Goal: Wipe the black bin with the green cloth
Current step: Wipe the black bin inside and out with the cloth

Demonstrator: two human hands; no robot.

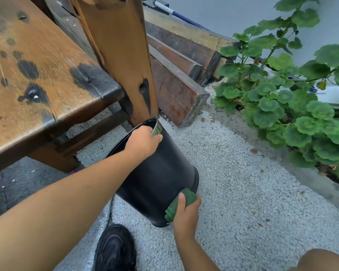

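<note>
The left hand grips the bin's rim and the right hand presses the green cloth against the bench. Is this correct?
No. In the head view the right hand presses the cloth against the bin, near its base. The left hand grips the rim.

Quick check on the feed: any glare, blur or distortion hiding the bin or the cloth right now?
Head view: soft, even daylight, no hard shadows; only a faint sheen on the black bin, no glare; green cloth and right hand reasonably sharp; wooden bench top at left looks slightly smeared; the wide-angle lens bends lines near the edges.
</note>
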